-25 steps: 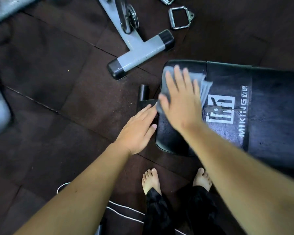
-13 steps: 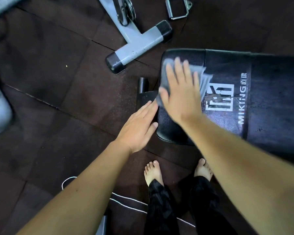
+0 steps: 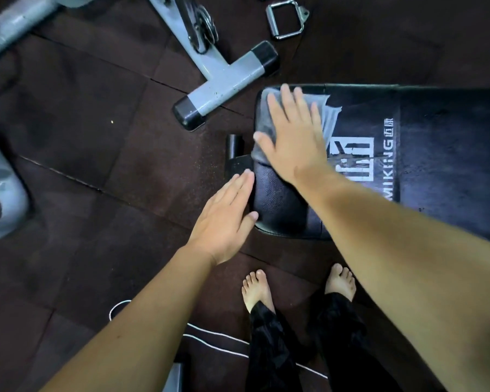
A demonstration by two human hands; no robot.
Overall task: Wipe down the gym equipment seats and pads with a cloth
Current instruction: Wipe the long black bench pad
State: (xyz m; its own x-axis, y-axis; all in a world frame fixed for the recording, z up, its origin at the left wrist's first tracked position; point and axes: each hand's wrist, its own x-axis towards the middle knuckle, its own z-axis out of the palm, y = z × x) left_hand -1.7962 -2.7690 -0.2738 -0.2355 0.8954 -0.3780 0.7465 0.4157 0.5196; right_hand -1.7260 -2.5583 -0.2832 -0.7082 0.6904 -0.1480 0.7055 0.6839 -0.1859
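A black padded bench seat (image 3: pixel 441 165) with a white logo and the word MIKING lies across the right of the head view. On its left end lies a grey cloth (image 3: pixel 327 114), pressed flat under my right hand (image 3: pixel 292 134), fingers straight and spread. My left hand (image 3: pixel 224 219) rests flat, fingers together, against the pad's left edge near its front corner. Most of the cloth is hidden under my right palm.
A grey machine foot with black end caps (image 3: pixel 224 83) stands on the dark rubber floor just left of the bench. A metal cable handle (image 3: pixel 287 21) lies behind it. A black bench bracket (image 3: pixel 235 154) sticks out beside my left fingers. My bare feet (image 3: pixel 256 287) stand below the pad.
My right hand and the cloth stay at the pad's far left corner, shifted only slightly. My left hand keeps to the pad's edge. The view has shifted a little.
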